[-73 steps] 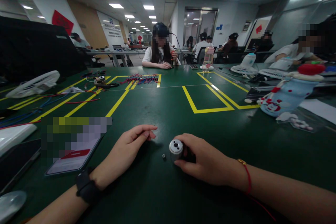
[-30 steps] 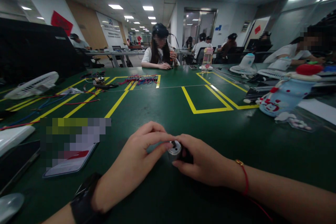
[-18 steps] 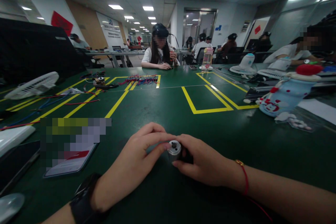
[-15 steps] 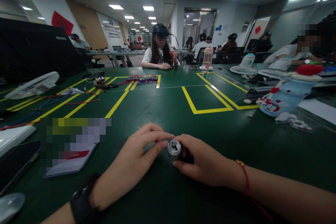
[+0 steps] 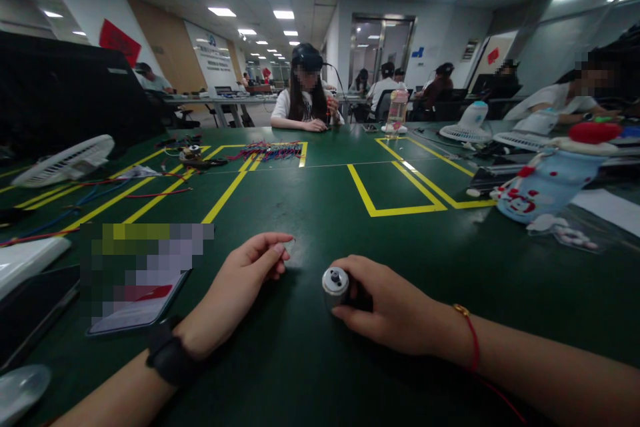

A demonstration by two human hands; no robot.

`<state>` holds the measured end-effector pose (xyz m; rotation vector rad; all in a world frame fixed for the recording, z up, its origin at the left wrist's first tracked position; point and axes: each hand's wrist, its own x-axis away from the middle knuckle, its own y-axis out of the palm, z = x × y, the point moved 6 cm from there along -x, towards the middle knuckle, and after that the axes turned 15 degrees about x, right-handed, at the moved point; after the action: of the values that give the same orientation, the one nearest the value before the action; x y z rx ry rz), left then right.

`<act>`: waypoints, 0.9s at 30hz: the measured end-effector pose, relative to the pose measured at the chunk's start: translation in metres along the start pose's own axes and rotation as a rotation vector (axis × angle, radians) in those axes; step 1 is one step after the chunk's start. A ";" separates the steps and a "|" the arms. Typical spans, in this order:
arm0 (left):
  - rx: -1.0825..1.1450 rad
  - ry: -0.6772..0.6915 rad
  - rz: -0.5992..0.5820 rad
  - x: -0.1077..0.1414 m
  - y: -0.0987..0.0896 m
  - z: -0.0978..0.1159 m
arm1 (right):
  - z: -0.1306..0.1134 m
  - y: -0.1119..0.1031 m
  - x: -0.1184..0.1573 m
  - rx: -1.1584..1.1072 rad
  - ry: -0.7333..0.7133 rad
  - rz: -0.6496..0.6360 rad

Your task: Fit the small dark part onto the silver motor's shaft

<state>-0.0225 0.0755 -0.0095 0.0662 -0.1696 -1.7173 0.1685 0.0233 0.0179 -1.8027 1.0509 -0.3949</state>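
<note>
My right hand (image 5: 385, 303) grips a small silver cylinder, which looks like a small electric motor (image 5: 335, 285), from its right side. The motor stands upright on the green table, and a short shaft and small holes show on its top face. To the left, apart from the motor, is my left hand (image 5: 255, 263). Its thumb presses against the bent fingers in a pinch. A tiny speck shows at the index fingertip, too small to name.
A phone (image 5: 165, 300) lies left of my left hand. Further off are coloured wires (image 5: 273, 151), a white fan (image 5: 65, 160) and yellow tape (image 5: 407, 211). A blue bottle (image 5: 547, 180) stands at the right. Across the table sits a person (image 5: 305, 100).
My left hand has drawn away from the motor to the left, and its fingers have closed into a pinch. My right hand keeps hold of the motor in nearly the same place.
</note>
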 end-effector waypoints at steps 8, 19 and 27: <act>0.026 -0.015 -0.028 0.001 -0.001 -0.004 | 0.000 0.000 -0.001 -0.017 0.005 -0.008; -0.351 0.068 -0.143 0.012 0.019 0.016 | 0.000 0.000 -0.001 -0.003 -0.003 0.001; -0.484 0.267 -0.342 0.035 0.058 0.038 | -0.001 0.000 -0.001 0.005 -0.031 0.010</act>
<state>0.0234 0.0360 0.0390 -0.0368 0.4810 -2.0253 0.1674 0.0235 0.0181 -1.7931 1.0362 -0.3618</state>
